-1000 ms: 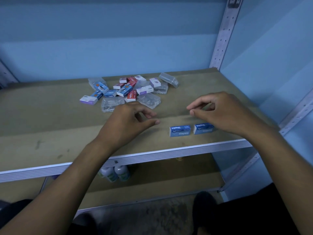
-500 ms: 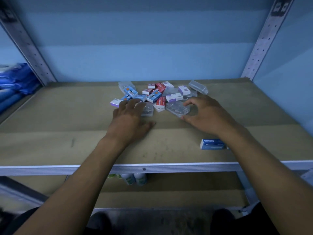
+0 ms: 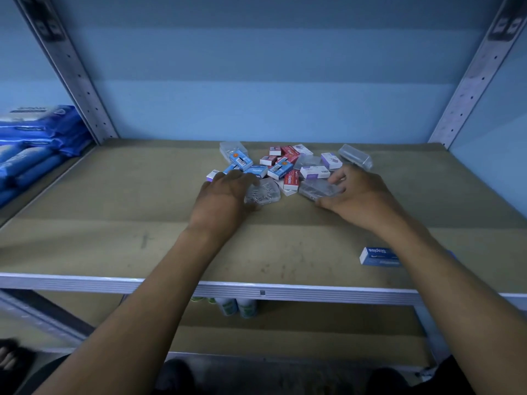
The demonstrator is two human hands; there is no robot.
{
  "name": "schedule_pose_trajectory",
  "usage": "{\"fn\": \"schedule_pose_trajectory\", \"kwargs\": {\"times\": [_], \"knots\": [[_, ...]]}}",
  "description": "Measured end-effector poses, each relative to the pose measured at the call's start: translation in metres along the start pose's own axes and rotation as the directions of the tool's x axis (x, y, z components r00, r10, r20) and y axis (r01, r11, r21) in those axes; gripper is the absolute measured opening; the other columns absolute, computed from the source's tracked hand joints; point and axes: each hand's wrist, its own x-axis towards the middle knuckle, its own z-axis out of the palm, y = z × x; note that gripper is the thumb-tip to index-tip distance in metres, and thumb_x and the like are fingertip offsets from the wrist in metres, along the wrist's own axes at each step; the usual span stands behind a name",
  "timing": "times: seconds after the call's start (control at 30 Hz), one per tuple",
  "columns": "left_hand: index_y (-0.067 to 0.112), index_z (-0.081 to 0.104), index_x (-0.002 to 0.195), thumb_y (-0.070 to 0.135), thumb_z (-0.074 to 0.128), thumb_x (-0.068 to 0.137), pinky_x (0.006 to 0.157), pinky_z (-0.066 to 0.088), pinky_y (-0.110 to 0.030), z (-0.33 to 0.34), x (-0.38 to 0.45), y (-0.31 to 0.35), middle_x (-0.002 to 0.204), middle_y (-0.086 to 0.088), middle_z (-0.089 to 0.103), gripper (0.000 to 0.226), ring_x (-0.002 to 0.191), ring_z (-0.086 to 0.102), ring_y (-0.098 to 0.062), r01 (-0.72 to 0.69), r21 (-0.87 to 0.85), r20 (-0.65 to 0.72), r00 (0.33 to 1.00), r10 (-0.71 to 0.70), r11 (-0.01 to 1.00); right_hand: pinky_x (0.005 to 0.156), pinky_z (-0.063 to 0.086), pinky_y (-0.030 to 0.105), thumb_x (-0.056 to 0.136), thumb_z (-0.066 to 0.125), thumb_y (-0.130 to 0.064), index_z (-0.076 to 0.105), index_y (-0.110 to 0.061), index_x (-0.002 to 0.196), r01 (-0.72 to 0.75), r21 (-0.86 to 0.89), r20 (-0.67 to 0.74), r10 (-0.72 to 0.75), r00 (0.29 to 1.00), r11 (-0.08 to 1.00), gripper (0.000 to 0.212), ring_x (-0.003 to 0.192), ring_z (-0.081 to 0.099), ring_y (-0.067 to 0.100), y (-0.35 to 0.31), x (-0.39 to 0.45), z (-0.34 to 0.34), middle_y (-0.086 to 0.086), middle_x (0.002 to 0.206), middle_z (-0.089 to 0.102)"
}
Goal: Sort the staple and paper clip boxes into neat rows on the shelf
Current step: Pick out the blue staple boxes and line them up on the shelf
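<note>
The left hand (image 3: 225, 192) lies palm down at the centre of the frame, its fingers loosely curled over the left edge of a clear plastic clip box (image 3: 263, 191); whether it actually pinches the box cannot be told. The right hand (image 3: 356, 192), just right of centre, is curved around a second clear clip box (image 3: 320, 190), thumb at the near edge and fingers at the far side, touching it. Between and above the two hands sits the jumbled pile of small boxes: a red staple box (image 3: 291, 178) lies between the two clear ones, blue boxes (image 3: 258, 170) lie to its upper left, white and purple boxes (image 3: 315, 171) to its upper right, and another clear box (image 3: 355, 157) at the pile's upper right edge. A lone blue staples box (image 3: 376, 255) lies at lower right near the front edge of the shelf (image 3: 114, 223), partly hidden by the right forearm. Blue packets (image 3: 31, 143) are stacked at the left edge of the frame, and bottles (image 3: 238, 307) stand on the shelf below.
</note>
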Motion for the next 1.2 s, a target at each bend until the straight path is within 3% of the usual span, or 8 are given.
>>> {"fn": "schedule_pose_trajectory", "kwargs": {"times": [0.2, 0.43, 0.57, 0.67, 0.9, 1.0, 1.1, 1.2], "knots": [[0.028, 0.059, 0.116, 0.033, 0.068, 0.087, 0.086, 0.04, -0.035, -0.01, -0.008, 0.008, 0.121, 0.0, 0.065, 0.031, 0.112, 0.052, -0.027, -0.018, 0.037, 0.01, 1.0, 0.017, 0.999, 0.069, 0.043, 0.017, 0.075, 0.08, -0.044, 0.072, -0.03, 0.107, -0.034, 0.071, 0.062, 0.03, 0.998, 0.997, 0.036, 0.095, 0.064, 0.007, 0.004, -0.007, -0.012, -0.012, 0.104, 0.068], [0.03, 0.062, 0.116, 0.038, 0.055, 0.093, 0.092, 0.047, -0.042, -0.017, -0.016, 0.002, 0.112, -0.001, 0.068, 0.026, 0.112, 0.052, -0.027, -0.014, -0.077, 0.067, 0.998, 0.019, 0.997, 0.08, 0.053, 0.026, 0.085, 0.069, -0.044, 0.076, -0.035, 0.092, 0.003, 0.117, 0.145, -0.021, 0.989, 0.993, 0.013, 0.084, 0.072, 0.009, 0.011, -0.011, -0.022, -0.012, 0.08, 0.075], [0.032, 0.062, 0.111, 0.057, 0.027, 0.085, 0.092, 0.047, -0.046, -0.018, -0.022, -0.004, 0.106, 0.001, 0.068, 0.05, 0.11, 0.052, -0.029, 0.018, -0.194, 0.14, 0.99, 0.01, 0.981, 0.088, 0.059, 0.034, 0.094, 0.063, -0.036, 0.075, -0.041, 0.102, 0.045, 0.204, 0.223, -0.091, 0.971, 0.978, 0.016, 0.075, 0.075, 0.013, 0.016, -0.012, -0.023, -0.009, 0.083, 0.078], [0.033, 0.062, 0.113, 0.057, 0.025, 0.09, 0.099, 0.042, -0.047, -0.019, -0.025, -0.006, 0.107, 0.002, 0.066, 0.05, 0.114, 0.045, -0.027, 0.052, -0.227, 0.183, 0.983, -0.01, 0.972, 0.088, 0.06, 0.037, 0.096, 0.062, -0.032, 0.076, -0.046, 0.102, 0.081, 0.217, 0.251, -0.136, 0.958, 0.973, 0.02, 0.082, 0.073, 0.015, 0.019, -0.011, -0.025, -0.008, 0.086, 0.077], [0.061, 0.049, 0.095, 0.068, 0.018, 0.091, 0.102, 0.036, -0.052, -0.022, -0.036, -0.018, 0.099, 0.023, 0.058, 0.033, 0.107, 0.047, -0.023, 0.072, -0.309, 0.289, 0.957, 0.021, 0.948, 0.086, 0.059, 0.034, 0.1, 0.059, -0.027, 0.076, -0.044, 0.109, 0.11, 0.231, 0.296, -0.177, 0.939, 0.967, 0.026, 0.082, 0.069, 0.013, 0.014, -0.017, -0.021, 0.001, 0.095, 0.078], [0.049, 0.059, 0.111, 0.061, 0.022, 0.096, 0.109, 0.031, -0.043, -0.027, -0.036, -0.014, 0.113, 0.017, 0.062, 0.042, 0.112, 0.045, -0.016, 0.071, -0.36, 0.291, 0.956, 0.039, 0.93, 0.086, 0.06, 0.034, 0.099, 0.058, -0.032, 0.074, -0.049, 0.11, 0.126, 0.213, 0.292, -0.186, 0.938, 0.969, 0.025, 0.084, 0.07, 0.014, 0.014, -0.016, -0.023, -0.003, 0.096, 0.077], [0.025, 0.062, 0.125, 0.04, 0.032, 0.105, 0.099, 0.017, -0.004, -0.034, -0.046, -0.023, 0.121, 0.009, 0.061, 0.039, 0.101, 0.033, 0.005, 0.082, -0.401, 0.283, 0.958, 0.038, 0.913, 0.084, 0.06, 0.035, 0.095, 0.059, -0.048, 0.07, -0.053, 0.113, 0.157, 0.197, 0.296, -0.211, 0.932, 0.968, 0.021, 0.088, 0.071, 0.017, 0.001, -0.019, -0.017, -0.011, 0.1, 0.075], [0.035, 0.058, 0.131, 0.053, 0.049, 0.095, 0.103, 0.026, -0.019, -0.033, -0.045, -0.027, 0.118, 0.022, 0.055, 0.041, 0.124, 0.034, -0.007, 0.116, -0.409, 0.263, 0.965, -0.005, 0.905, 0.083, 0.058, 0.032, 0.088, 0.065, -0.057, 0.067, -0.051, 0.115, 0.164, 0.201, 0.261, -0.214, 0.941, 0.966, 0.028, 0.088, 0.072, 0.013, 0.001, -0.022, -0.018, -0.021, 0.107, 0.071]]}}
